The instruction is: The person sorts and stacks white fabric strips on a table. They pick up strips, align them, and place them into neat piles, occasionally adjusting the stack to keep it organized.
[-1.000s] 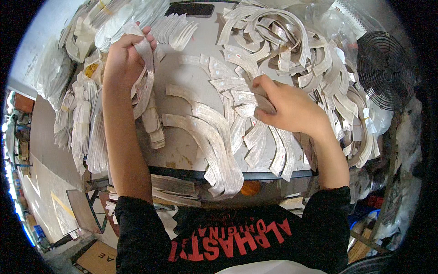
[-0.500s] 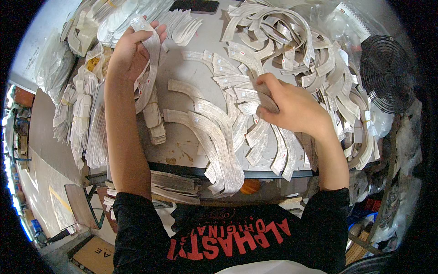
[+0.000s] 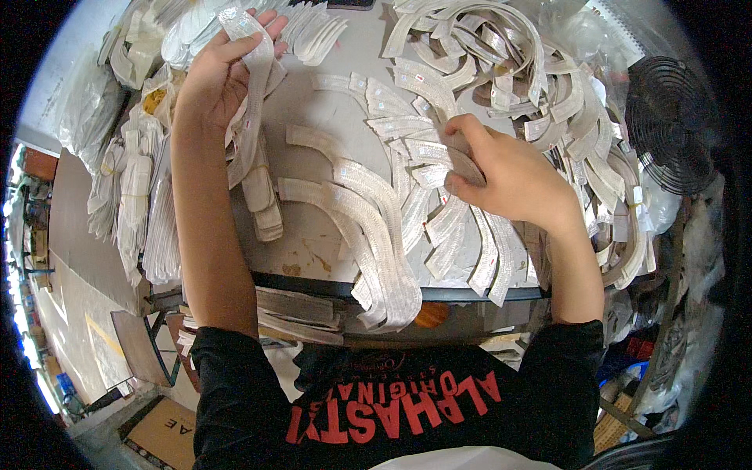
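My left hand (image 3: 219,82) is raised at the far left of the table. Its thumb presses on a long curved pale fabric strip (image 3: 257,94) that hangs toward the tabletop, and the other fingers spread behind it. Beneath that strip lies a flat stack of similar strips (image 3: 263,200). My right hand (image 3: 513,172), right of centre, curls thumb and forefinger around the end of a fabric strip (image 3: 464,163) within a fanned-out pile (image 3: 399,129). Several more curved strips (image 3: 376,211) lie overlapping between my hands, some reaching over the front edge. Small labels show on many strips.
A tangled heap of strips (image 3: 580,117) covers the right side, beside a black round fan grille (image 3: 672,125). Tied bundles (image 3: 139,180) and plastic bags (image 3: 82,117) crowd the left. More strips (image 3: 298,313) lie below the table's dark front edge (image 3: 470,294).
The whole view has shifted slightly. My left hand and its strip sit a little higher and further left in the picture. My right hand keeps nearly the same grip on the pile.
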Demonstrator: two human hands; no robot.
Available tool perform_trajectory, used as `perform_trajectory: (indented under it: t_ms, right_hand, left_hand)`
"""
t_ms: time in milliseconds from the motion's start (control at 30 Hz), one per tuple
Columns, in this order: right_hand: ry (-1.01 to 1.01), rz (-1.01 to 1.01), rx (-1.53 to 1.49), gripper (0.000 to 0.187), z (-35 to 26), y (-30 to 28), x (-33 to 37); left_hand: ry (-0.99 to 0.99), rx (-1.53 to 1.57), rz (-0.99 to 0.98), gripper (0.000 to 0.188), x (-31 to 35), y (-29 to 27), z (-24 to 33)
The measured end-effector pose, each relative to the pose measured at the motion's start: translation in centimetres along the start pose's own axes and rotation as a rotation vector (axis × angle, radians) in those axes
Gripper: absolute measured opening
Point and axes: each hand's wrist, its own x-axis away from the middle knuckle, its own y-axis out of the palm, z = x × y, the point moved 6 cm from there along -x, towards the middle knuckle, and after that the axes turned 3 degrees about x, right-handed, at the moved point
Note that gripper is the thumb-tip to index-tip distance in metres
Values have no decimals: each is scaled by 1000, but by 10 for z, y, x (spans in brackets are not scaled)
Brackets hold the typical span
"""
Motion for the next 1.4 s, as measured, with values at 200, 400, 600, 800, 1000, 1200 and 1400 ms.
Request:
perform_trajectory:
  t_ms: [200, 400, 600, 800, 1000, 1200, 1400]
  right_hand:
    - [-39, 35, -4, 57, 1, 1, 0]
    - [-45, 33, 5, 55, -1, 0, 0]
    - [-76, 48, -39, 48, 5, 0, -2]
    - [-67, 50, -48, 44, 4, -1, -2]
    - [-59, 49, -32, 44, 4, 1, -3]
    - [-53, 44, -26, 45, 3, -1, -3]
    - [-59, 46, -6, 46, 4, 2, -2]
  left_hand:
    - [-29, 31, 8, 62, -9, -25, -8]
    - [31, 109, 51, 61, -8, -19, -6]
    - [37, 90, 45, 62, -10, -22, -6]
    - [-13, 106, 29, 62, -11, -24, -8]
    - [-33, 86, 45, 63, -9, -24, -9]
    - [-47, 60, 22, 62, -9, -24, -8]
    - [11, 70, 56, 63, -5, -16, -6]
